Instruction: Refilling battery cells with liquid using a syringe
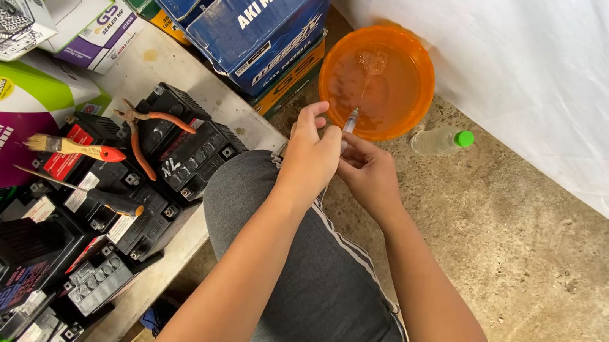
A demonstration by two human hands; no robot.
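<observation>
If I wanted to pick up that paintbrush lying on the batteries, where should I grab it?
Probably by the red handle end of the wooden-handled paintbrush, coming from above. It lies flat across the black motorcycle batteries, bristles pointing left, with the tapered handle on the right, nearer the person and free of the orange-handled pliers.

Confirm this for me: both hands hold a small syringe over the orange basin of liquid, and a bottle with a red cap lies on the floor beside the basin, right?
Not quite: the cap is green, not red. The head view shows the left hand and right hand holding a small syringe over the orange basin of liquid, and the bottle lying on the floor beside the basin has a green cap.
</observation>
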